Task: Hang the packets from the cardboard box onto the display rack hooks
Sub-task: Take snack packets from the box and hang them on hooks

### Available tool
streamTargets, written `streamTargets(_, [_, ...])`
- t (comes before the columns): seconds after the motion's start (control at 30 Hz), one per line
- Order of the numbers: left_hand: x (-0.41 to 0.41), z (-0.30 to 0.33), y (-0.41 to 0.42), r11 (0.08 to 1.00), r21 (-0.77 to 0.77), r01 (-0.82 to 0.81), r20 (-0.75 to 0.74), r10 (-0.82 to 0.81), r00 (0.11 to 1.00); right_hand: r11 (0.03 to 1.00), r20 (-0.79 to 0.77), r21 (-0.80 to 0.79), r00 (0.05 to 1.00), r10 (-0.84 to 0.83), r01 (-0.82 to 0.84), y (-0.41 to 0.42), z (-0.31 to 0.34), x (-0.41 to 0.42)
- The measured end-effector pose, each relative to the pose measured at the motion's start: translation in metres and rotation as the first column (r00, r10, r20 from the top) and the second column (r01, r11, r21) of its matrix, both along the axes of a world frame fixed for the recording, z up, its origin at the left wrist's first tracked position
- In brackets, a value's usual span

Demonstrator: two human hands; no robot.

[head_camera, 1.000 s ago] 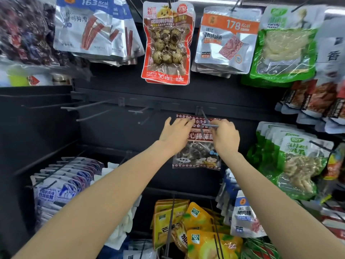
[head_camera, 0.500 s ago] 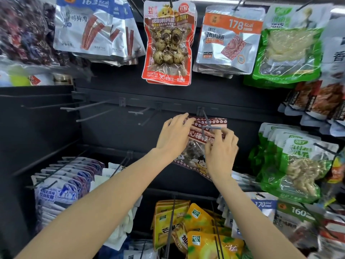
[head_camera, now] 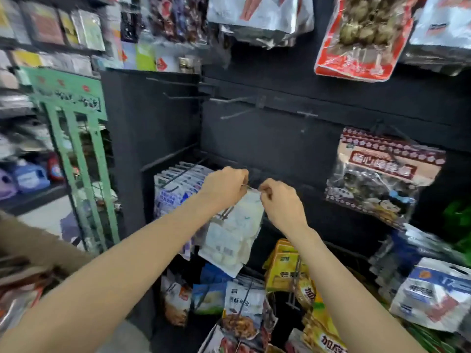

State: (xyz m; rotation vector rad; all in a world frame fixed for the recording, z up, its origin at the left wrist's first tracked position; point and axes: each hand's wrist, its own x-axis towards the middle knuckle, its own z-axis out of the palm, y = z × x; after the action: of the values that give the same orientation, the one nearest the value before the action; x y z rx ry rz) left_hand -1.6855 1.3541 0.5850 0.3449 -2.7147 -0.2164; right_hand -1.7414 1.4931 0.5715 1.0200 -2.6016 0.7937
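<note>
A white packet (head_camera: 230, 235) of pale round pieces hangs between my hands in front of the black display rack (head_camera: 275, 138). My left hand (head_camera: 225, 188) pinches its top left corner and my right hand (head_camera: 279, 200) pinches its top right corner. The maroon-topped packet (head_camera: 382, 174) hangs alone on a hook at the right. Bare hooks (head_camera: 234, 114) stick out of the rack above my hands. The cardboard box (head_camera: 30, 261) edge shows at the lower left with packets inside.
A row of blue-and-white packets (head_camera: 178, 184) hangs just left of my hands. Yellow packets (head_camera: 288, 266) and more bags hang below. A red packet (head_camera: 362, 36) and silver bags hang overhead. A green wire stand (head_camera: 76, 138) is at the left.
Both hands have left the maroon packet, which now hangs on its hook. They have moved down and left and now hold a white packet. The view has swung left.
</note>
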Motion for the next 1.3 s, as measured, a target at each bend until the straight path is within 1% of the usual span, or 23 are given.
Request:
streamTargets(0.1, [0.056, -0.027, -0.063, 0.990, 0.061, -0.129, 0.072, 0.125, 0.990, 0.988, 0.093, 0.018, 0.984, 0.154, -0.156, -0.069, -0.016, 0.037])
streamTargets(0.23, [0.142, -0.062, -0.154, 0.937, 0.171, -0.304, 0.150, 0.280, 0.948, 0.942, 0.190, 0.080, 0.932, 0.307, -0.327, -0.173, -0.044, 0.105])
streamTargets(0.37, [0.227, -0.102, -0.240, 0.843, 0.265, -0.468, 0.259, 0.405, 0.877, 0.872, 0.278, 0.128, 0.861, 0.427, -0.473, -0.270, -0.081, 0.181])
streamTargets(0.43, [0.268, -0.131, -0.280, 0.786, 0.278, -0.552, 0.292, 0.479, 0.828, 0.830, 0.332, 0.145, 0.817, 0.472, -0.539, -0.313, -0.102, 0.216])
streamTargets(0.53, [0.324, -0.172, -0.332, 0.703, 0.287, -0.650, 0.386, 0.536, 0.751, 0.770, 0.397, 0.159, 0.754, 0.524, -0.618, -0.370, -0.133, 0.263])
streamTargets(0.6, [0.352, -0.193, -0.361, 0.684, 0.280, -0.674, 0.441, 0.532, 0.723, 0.739, 0.428, 0.208, 0.739, 0.520, -0.640, -0.404, -0.155, 0.286])
streamTargets(0.7, [0.381, -0.219, -0.400, 0.696, 0.254, -0.672, 0.475, 0.515, 0.713, 0.692, 0.500, 0.282, 0.717, 0.485, -0.665, -0.450, -0.197, 0.307])
streamTargets(0.77, [0.393, -0.237, -0.420, 0.732, 0.236, -0.640, 0.534, 0.453, 0.714, 0.660, 0.538, 0.339, 0.714, 0.449, -0.670, -0.473, -0.224, 0.316])
streamTargets(0.83, [0.400, -0.252, -0.435, 0.788, 0.176, -0.589, 0.632, 0.368, 0.681, 0.636, 0.567, 0.395, 0.721, 0.399, -0.663, -0.491, -0.247, 0.320])
streamTargets(0.93, [0.401, -0.269, -0.451, 0.821, 0.100, -0.562, 0.781, 0.285, 0.555, 0.580, 0.582, 0.475, 0.731, 0.357, -0.662, -0.514, -0.276, 0.321])
streamTargets(1.0, [0.399, -0.276, -0.454, 0.836, 0.063, -0.544, 0.863, 0.228, 0.450, 0.503, 0.585, 0.531, 0.724, 0.365, -0.682, -0.524, -0.292, 0.320])
streamTargets(1.03, [0.396, -0.278, -0.453, 0.845, 0.048, -0.533, 0.886, 0.211, 0.414, 0.456, 0.592, 0.555, 0.716, 0.372, -0.696, -0.527, -0.297, 0.320])
streamTargets(1.07, [0.394, -0.280, -0.452, 0.846, 0.036, -0.532, 0.894, 0.211, 0.396, 0.420, 0.599, 0.571, 0.708, 0.374, -0.705, -0.528, -0.303, 0.320])
streamTargets(1.1, [0.392, -0.281, -0.452, 0.839, 0.027, -0.543, 0.887, 0.230, 0.400, 0.417, 0.591, 0.578, 0.712, 0.380, -0.702, -0.530, -0.306, 0.322])
streamTargets(1.2, [0.386, -0.280, -0.455, 0.798, 0.040, -0.601, 0.849, 0.290, 0.442, 0.554, 0.482, 0.557, 0.784, 0.391, -0.619, -0.532, -0.304, 0.320])
streamTargets(1.23, [0.386, -0.278, -0.457, 0.792, 0.057, -0.608, 0.826, 0.305, 0.475, 0.581, 0.433, 0.564, 0.809, 0.397, -0.587, -0.533, -0.299, 0.319])
streamTargets(1.3, [0.391, -0.271, -0.460, 0.777, 0.154, -0.610, 0.736, 0.321, 0.596, 0.618, 0.386, 0.540, 0.820, 0.421, -0.572, -0.534, -0.285, 0.314])
